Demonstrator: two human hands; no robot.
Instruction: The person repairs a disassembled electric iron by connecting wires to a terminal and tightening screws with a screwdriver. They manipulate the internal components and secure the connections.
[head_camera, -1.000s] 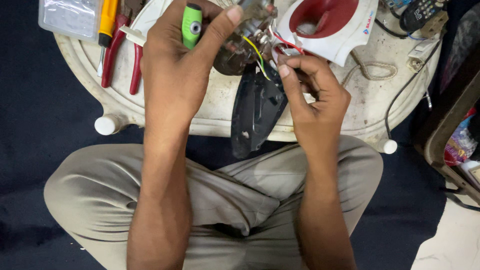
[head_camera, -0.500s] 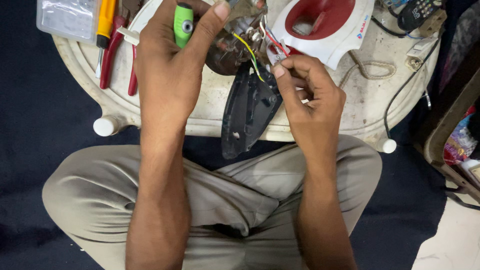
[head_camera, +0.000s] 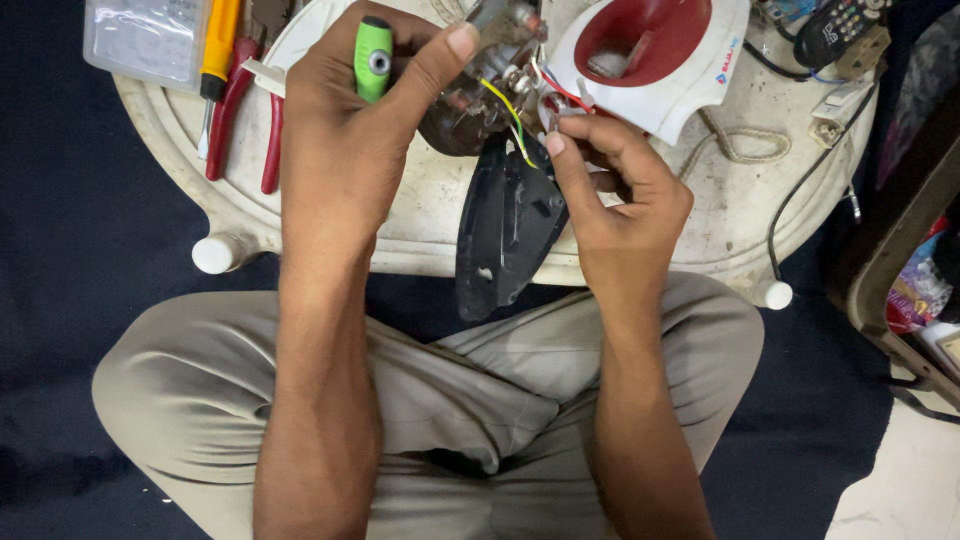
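My left hand (head_camera: 350, 130) grips a green-handled screwdriver (head_camera: 372, 58) and steadies the metal inner part of a clothes iron (head_camera: 480, 90) with its thumb. Coloured wires (head_camera: 515, 110), yellow, green and red, run out of that part. My right hand (head_camera: 610, 180) pinches the wire ends just right of it. A dark sole plate (head_camera: 505, 225) leans below the hands, over the edge of a low white table (head_camera: 420, 215). The iron's red and white shell (head_camera: 650, 55) lies upside down beyond my right hand.
At the table's far left lie red-handled pliers (head_camera: 232, 110), a yellow-handled tool (head_camera: 218, 45) and a clear plastic box (head_camera: 145, 38). A cord (head_camera: 735, 145), a white plug (head_camera: 835, 115) and a remote control (head_camera: 835, 30) lie at the right. My crossed legs (head_camera: 480, 400) are below.
Both hands have shifted slightly, left hand's thumb pressing further onto the iron's inner part. The right hand's fingers have closed in on the wire ends. The sole plate stays leaning.
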